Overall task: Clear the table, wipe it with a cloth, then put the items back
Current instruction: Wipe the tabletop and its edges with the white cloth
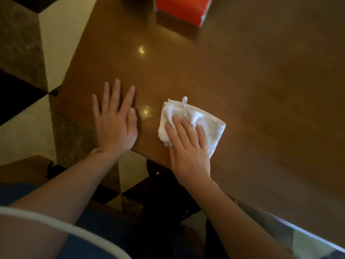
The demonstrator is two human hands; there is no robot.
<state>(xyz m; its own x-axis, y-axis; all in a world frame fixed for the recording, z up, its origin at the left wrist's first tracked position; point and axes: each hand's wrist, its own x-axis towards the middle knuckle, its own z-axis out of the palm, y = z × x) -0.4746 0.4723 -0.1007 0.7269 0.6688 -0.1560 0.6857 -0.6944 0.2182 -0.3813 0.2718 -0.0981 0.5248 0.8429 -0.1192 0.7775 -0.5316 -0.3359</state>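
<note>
The right hand (188,146) lay flat on a folded white cloth (194,120), its fingers straight and pressing the fabric down onto the glossy brown wooden table (261,71) near the table's near corner. The cloth spread out past the fingertips toward the far side, with a small twisted tail sticking up at its far edge. The left hand (115,120) rested palm-down on the bare tabletop just beside the cloth, well to its left, fingers spread and straight, holding nothing; its wrist crossed the table's near edge.

At the far edge of the view sat a red rectangular pack (181,8), partly cut off by the frame, standing on the table well apart from both hands, with its dim reflection in the polished surface below it. Two bright light glints showed on the wood between the pack and the hands.

Left of the table ran a floor of cream, dark brown and black tiles (24,53). Below the table's corner stood a dark wooden chair (26,165), only partly seen. A blurred white curved band (56,223) crossed the bottom left of the view, close to the camera.
</note>
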